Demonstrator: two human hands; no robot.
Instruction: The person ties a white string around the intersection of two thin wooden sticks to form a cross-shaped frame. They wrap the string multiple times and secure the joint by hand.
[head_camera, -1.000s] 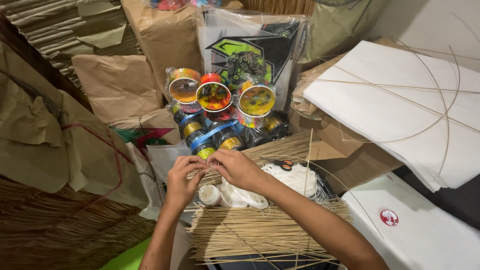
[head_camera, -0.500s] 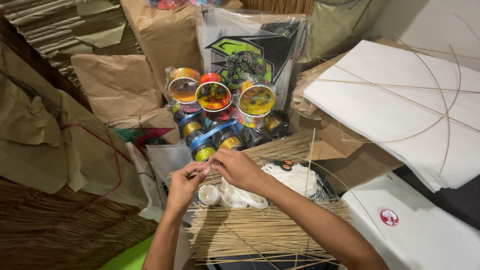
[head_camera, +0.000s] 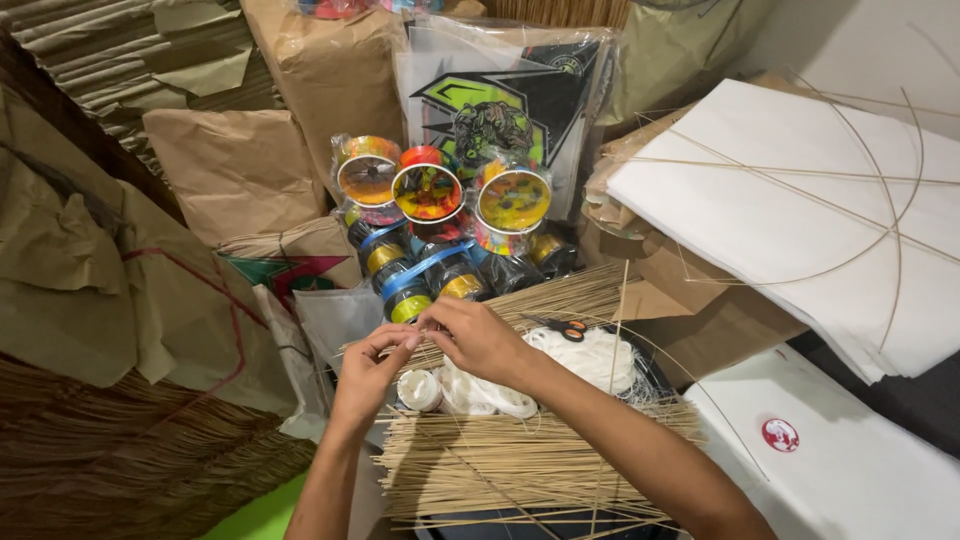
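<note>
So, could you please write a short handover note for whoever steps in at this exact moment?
Left hand and right hand meet fingertip to fingertip, pinching something too thin to make out, perhaps thread.
Below them: a bundle of thin sticks, white string, a small white spool.
Scissors lie just behind; colourful reels further back.
White kites with stick frames are stacked on the right.
What is left cannot be told.

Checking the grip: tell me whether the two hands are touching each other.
Touching. The head view shows the left hand fingertips meeting the right hand fingertips, no gap, above the bundle of thin sticks.
</note>
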